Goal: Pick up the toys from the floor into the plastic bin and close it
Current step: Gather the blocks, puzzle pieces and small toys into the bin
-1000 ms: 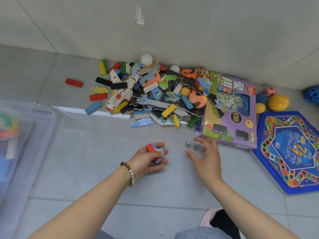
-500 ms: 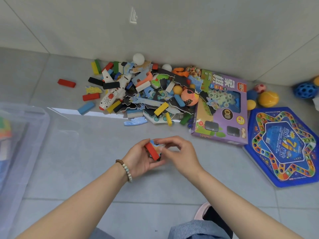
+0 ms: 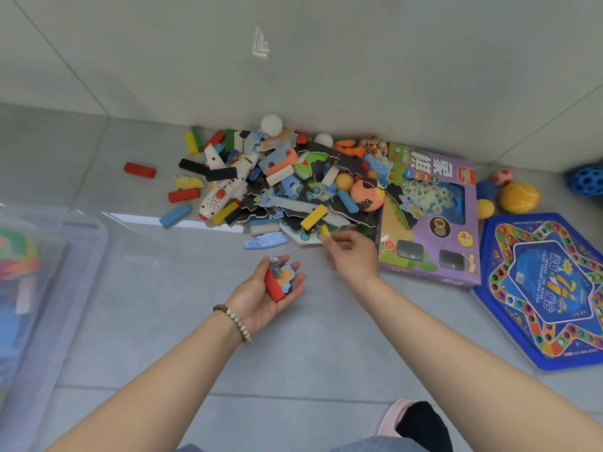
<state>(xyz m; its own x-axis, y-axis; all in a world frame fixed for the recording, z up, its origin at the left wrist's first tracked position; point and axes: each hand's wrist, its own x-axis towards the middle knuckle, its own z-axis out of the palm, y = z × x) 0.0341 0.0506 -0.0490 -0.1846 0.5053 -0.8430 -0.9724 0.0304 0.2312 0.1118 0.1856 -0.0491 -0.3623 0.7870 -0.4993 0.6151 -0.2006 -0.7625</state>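
Note:
A pile of toys (image 3: 293,194) lies on the floor against the wall: coloured blocks, puzzle pieces, balls and a white toy plane (image 3: 225,190). My left hand (image 3: 261,298) is palm up in front of the pile. It holds a red block (image 3: 273,287), a blue puzzle piece (image 3: 288,277) and small marbles. My right hand (image 3: 352,259) reaches to the near edge of the pile, and its fingertips pinch a small yellow block (image 3: 325,230). The clear plastic bin (image 3: 94,233) stands at the left edge with toys inside; no lid is recognisable.
A purple game box (image 3: 430,223) lies right of the pile. A blue hexagonal game board (image 3: 548,288) lies further right. Several balls (image 3: 518,197) sit behind them by the wall. A lone red block (image 3: 139,169) lies left of the pile. My foot in a pink slipper (image 3: 391,415) is at the bottom.
My right hand left my left hand and reached forward to the yellow block at the pile's edge. My left hand turned palm up with more pieces in it.

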